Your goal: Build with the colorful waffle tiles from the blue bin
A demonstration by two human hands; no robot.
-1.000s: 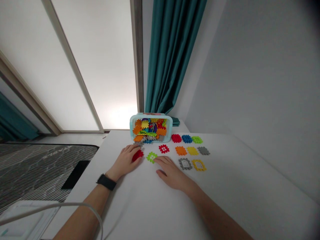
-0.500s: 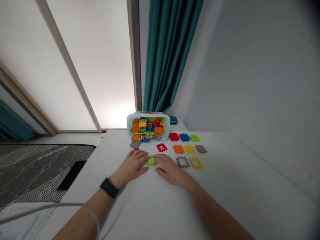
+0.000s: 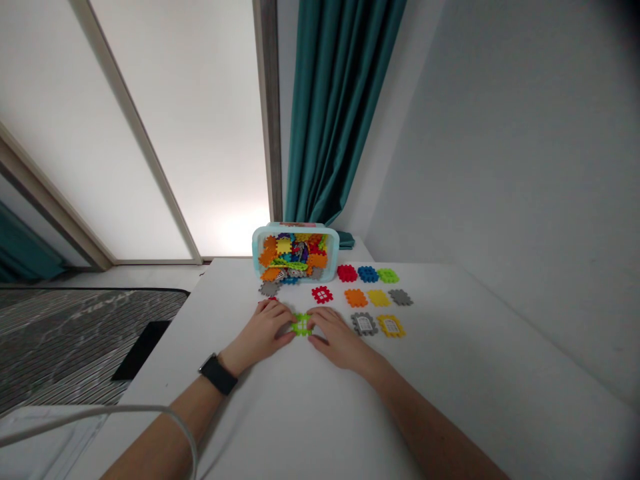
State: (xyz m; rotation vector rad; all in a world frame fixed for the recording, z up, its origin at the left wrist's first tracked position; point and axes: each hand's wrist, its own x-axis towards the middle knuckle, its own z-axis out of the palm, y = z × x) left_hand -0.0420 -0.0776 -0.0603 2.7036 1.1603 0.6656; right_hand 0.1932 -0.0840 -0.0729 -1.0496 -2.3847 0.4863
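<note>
Green tile (image 3: pixel 302 325) flat on the white table (image 3: pixel 450 373), straight ahead and squarely between the two hands; roughly square, so no long axis to speak of; left hand (image 3: pixel 260 331) against its left edge, right hand (image 3: pixel 336 337) against its right edge, neither one nearer than the other; palms down, fingers stretched forward and not clenched, tips touching the tile from both sides; pinched or merely touched, cannot tell. A sliver of red tile (image 3: pixel 270 301) just past the left fingertips; box of tiles (image 3: pixel 295 252) on its side farther back; sorted rows of tiles to the right, the grey window tile (image 3: pixel 364 324) nearest the right hand. A second ago: left hand out to the left and over the red tile, apart from the green one, only the right fingertips at it; now swung in, both hands closed round the green tile, which has hardly shifted.
</note>
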